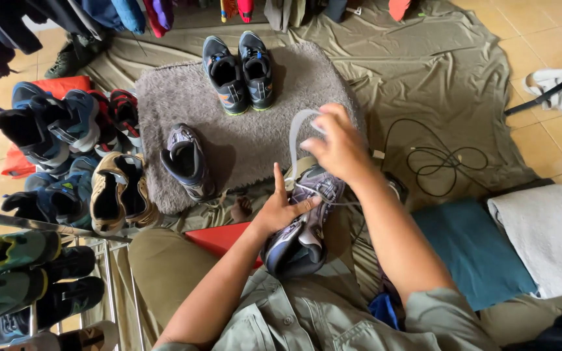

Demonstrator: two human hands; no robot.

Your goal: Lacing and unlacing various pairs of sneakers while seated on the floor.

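Note:
A grey and black sneaker (302, 231) rests on my lap with its toe pointing away from me. My left hand (277, 209) grips its side, with the index finger pointing up. My right hand (339, 145) is above the shoe's tongue and pinches a flat grey lace (296, 133) that loops upward. The matching sneaker (188, 161) lies tilted on the grey shaggy mat (300, 81), to the left of my hands.
A dark pair of sneakers (240, 71) stands at the mat's far edge. Several shoes are piled at the left (66, 149), above a metal shoe rack (27, 273). A black cable (440, 159) lies on the olive cloth, with folded teal (476, 250) and white towels (548, 234) at the right.

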